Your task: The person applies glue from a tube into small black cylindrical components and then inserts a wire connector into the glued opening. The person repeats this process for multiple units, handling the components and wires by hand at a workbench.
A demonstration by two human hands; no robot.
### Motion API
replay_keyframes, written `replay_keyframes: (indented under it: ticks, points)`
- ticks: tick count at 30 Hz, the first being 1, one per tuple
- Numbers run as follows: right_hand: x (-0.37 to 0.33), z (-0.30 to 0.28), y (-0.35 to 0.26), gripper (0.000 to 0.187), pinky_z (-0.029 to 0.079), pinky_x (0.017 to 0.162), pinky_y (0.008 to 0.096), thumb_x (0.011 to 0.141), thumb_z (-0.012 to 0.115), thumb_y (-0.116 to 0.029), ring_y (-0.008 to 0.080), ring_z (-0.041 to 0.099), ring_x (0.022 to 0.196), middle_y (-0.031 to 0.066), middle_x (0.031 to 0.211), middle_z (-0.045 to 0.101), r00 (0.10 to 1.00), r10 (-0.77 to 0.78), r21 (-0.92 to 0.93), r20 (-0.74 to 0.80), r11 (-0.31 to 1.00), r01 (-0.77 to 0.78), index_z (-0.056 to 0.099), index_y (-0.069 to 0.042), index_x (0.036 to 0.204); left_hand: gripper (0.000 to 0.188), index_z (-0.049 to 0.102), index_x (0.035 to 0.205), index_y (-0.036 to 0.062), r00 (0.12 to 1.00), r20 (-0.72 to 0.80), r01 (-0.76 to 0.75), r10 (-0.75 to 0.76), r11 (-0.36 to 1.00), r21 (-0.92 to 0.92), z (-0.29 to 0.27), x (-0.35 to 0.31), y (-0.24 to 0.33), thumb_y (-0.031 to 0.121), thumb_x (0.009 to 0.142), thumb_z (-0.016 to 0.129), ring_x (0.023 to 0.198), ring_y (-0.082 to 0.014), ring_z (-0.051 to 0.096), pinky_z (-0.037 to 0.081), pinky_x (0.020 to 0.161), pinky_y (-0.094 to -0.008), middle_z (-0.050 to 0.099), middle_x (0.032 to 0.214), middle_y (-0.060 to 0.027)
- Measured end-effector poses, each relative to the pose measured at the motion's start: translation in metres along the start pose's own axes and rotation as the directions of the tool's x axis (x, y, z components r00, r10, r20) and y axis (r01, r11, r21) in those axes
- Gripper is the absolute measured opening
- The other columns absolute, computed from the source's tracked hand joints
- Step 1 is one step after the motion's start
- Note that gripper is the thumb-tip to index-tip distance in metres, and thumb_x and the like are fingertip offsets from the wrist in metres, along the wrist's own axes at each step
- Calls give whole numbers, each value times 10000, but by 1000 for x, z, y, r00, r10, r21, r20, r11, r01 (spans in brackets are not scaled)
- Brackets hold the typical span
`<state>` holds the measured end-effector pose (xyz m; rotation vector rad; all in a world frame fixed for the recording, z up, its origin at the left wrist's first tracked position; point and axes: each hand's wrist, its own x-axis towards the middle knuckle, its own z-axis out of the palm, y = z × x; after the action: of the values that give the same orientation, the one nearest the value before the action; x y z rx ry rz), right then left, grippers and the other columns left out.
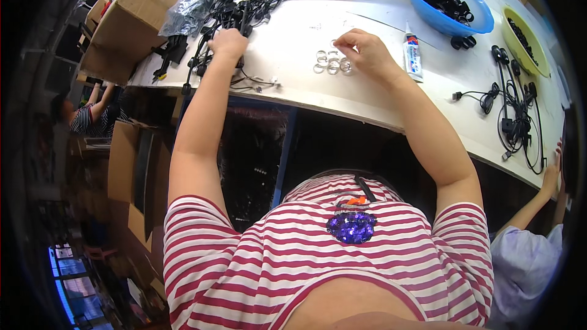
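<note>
My left hand (228, 44) is closed around part of a black cabled device (244, 21) at the edge of a tangled pile of black cables (226, 9). The fingers hide much of what they grip. Farther right, my right hand (369, 54) has its thumb and forefinger pinched together at a small clear ring (334, 43). Just below those fingertips, several similar clear rings (333, 67) lie grouped on the white table (299, 95). A white, blue and red glue tube (413, 55) lies to the right of my right hand.
Behind it stand a blue basin (487, 23) of black parts and a yellow-green basin (543, 68). Black cables (516, 113) lie at the right, near another person's hand (553, 171). A plastic bag (194, 3) and an open carton (131, 21) occupy the left.
</note>
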<state>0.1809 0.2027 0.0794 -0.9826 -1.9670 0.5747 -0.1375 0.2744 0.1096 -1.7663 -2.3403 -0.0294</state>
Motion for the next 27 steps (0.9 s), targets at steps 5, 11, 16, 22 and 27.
replay_keyframes:
  ticks: [5, 11, 16, 22, 27]
  points:
    - [-1, -1, -11, 106, 476, 708, 283, 807, 589, -88, 204, 599, 803, 82, 892, 621, 999, 4, -10, 48, 1000, -3, 651, -36, 877, 228, 645, 847, 68, 977, 209, 157, 46, 505, -849, -2, 42, -45, 263, 868, 529, 572, -92, 487, 396, 532, -244, 573, 694, 5]
    - [-2, -5, -7, 106, 475, 706, 286, 805, 583, -76, 208, 598, 800, 93, 879, 617, 1000, 0, -31, 30, 1000, 1, 648, -34, 878, 262, 588, 926, 38, 972, 231, 234, -40, 250, -940, -42, 9, -14, 281, 903, 493, 517, -71, 458, 365, 435, -190, 512, 636, 12]
    - [-1, -4, -5, 111, 471, 716, 321, 789, 571, -107, 258, 600, 768, 112, 836, 612, 1000, -24, -15, -7, 1000, 24, 654, -54, 841, 296, 564, 958, 15, 948, 303, 289, 95, 138, -947, -24, 13, -13, 300, 882, 537, 506, -66, 440, 331, 427, -163, 500, 655, 16]
    - [-2, -6, -8, 101, 474, 707, 283, 798, 588, -67, 205, 597, 782, 84, 881, 621, 999, 19, -34, 27, 999, -18, 649, -38, 873, 316, 615, 937, 39, 977, 120, -55, 176, 753, -656, -6, 7, -9, 335, 841, 556, 654, -138, 587, 441, 578, -273, 628, 735, -66]
    - [-2, -4, -7, 102, 473, 699, 282, 796, 592, -70, 202, 594, 772, 82, 879, 622, 999, 2, -53, 45, 999, 0, 650, -40, 875, 405, 576, 951, 54, 998, 59, 34, -23, 981, -189, -21, -6, -7, 403, 753, 633, 1014, -307, 561, 440, 836, -396, 586, 1086, -140]
